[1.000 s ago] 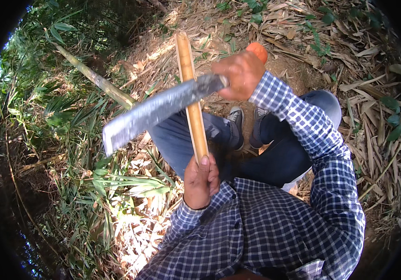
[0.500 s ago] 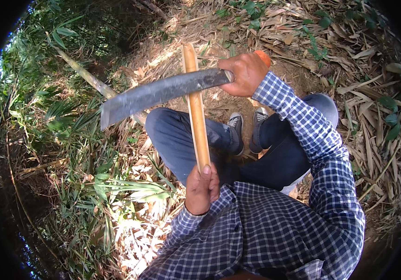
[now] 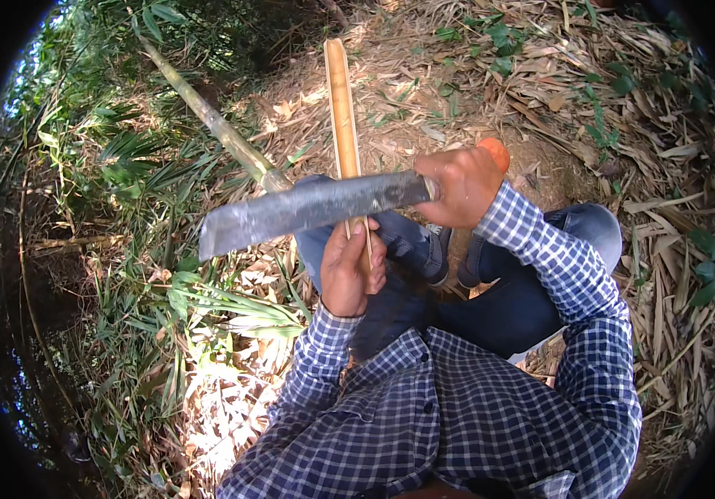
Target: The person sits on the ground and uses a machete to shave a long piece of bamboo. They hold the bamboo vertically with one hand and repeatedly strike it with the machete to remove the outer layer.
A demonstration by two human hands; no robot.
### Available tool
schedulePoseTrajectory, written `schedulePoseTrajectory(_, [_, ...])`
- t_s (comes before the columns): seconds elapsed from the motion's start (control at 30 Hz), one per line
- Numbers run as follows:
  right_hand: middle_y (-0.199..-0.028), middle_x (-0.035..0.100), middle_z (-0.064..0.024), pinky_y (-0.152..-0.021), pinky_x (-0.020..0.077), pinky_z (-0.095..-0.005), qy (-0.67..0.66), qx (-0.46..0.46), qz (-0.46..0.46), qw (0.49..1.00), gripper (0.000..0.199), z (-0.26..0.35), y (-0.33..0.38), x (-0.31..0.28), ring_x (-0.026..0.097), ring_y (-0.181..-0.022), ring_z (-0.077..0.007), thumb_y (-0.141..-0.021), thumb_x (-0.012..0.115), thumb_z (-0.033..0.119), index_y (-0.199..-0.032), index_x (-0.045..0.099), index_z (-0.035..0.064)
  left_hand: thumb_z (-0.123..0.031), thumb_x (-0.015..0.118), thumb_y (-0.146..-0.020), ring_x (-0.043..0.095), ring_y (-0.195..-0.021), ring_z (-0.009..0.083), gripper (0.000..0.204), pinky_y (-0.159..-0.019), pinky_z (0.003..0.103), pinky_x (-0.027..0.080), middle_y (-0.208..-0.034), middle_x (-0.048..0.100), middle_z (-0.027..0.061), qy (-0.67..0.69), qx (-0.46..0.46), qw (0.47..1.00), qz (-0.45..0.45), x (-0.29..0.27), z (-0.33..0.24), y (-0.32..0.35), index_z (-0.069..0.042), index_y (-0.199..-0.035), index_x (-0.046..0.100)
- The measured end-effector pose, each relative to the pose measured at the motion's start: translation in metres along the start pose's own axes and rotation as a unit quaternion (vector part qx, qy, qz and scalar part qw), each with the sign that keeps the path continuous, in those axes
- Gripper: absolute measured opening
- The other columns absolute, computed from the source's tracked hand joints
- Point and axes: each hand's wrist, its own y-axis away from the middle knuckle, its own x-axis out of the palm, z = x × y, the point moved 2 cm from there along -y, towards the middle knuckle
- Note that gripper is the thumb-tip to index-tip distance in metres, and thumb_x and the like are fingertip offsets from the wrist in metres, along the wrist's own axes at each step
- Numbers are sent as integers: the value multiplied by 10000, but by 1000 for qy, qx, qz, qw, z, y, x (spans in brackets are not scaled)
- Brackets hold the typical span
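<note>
A split length of bamboo (image 3: 343, 116), with its pale hollow side up, stretches away from me over my bent legs. My left hand (image 3: 352, 266) is closed round it near its close end, the thumb lying along the strip. In my right hand (image 3: 461, 185) is a machete (image 3: 308, 212), gripped by its handle, whose orange end (image 3: 495, 153) sticks out behind the fist. The broad dark blade points left and crosses over the bamboo just beyond my left fingers. It hides a short part of the strip; whether the edge touches it I cannot tell.
A long bamboo pole (image 3: 224, 133) slants in from the upper left and reaches my left knee. Green leafy plants (image 3: 141, 274) crowd the left side. Dry fallen leaves (image 3: 665, 216) cover the ground at right. My crossed legs (image 3: 507, 312) lie beneath my hands.
My left hand has moved forward along with the bamboo, which now reaches farther away. The machete has come closer to me and slightly right, from mid-strip to near my left fingers. The view has shifted.
</note>
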Motion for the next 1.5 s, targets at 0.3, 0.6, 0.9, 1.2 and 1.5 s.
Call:
schedulePoseTrajectory(0.3, [-630,602,-118,-534,485,-453,5,-43,0,999,281,-7,-2,12,632,-594,-327,-622,738,238,-778,594,54,-259,404,-1064,340,-421,61,252,-354,202,300,-669,444,17,13,13,1000,-22,8,-10,3,-27,-1023,492])
schedulePoseTrajectory(0.6, [-608,614,-133,-524,484,-454,-2,-34,5,999,217,-16,-3,7,616,-548,-336,-682,734,251,-761,645,70,-304,385,-1068,318,-403,56,261,-348,209,282,-633,439,-4,-9,-13,1000,-14,12,-2,17,-69,-1012,484])
schedulePoseTrajectory(0.9, [-641,616,-107,-542,492,-444,14,20,41,999,239,-30,-5,7,640,-608,-319,-653,742,260,-738,614,78,-281,365,-1072,310,-390,57,253,-339,207,270,-623,424,-2,-7,-39,999,-9,4,6,33,-62,-997,466])
schedulePoseTrajectory(1.2, [-640,630,-110,-520,488,-448,54,105,16,993,187,-62,-11,3,640,-578,-315,-705,697,235,-744,637,62,-299,377,-1070,317,-402,60,262,-338,211,274,-621,418,-1,-10,-61,998,-6,-2,14,49,-65,-995,469])
schedulePoseTrajectory(1.5, [-560,622,-104,-518,494,-399,59,243,3,968,264,-112,-24,-9,610,-494,-259,-769,683,252,-969,740,89,-311,387,-1067,314,-402,57,274,-352,208,284,-613,424,-2,-43,-60,997,19,-16,20,63,-63,-993,476])
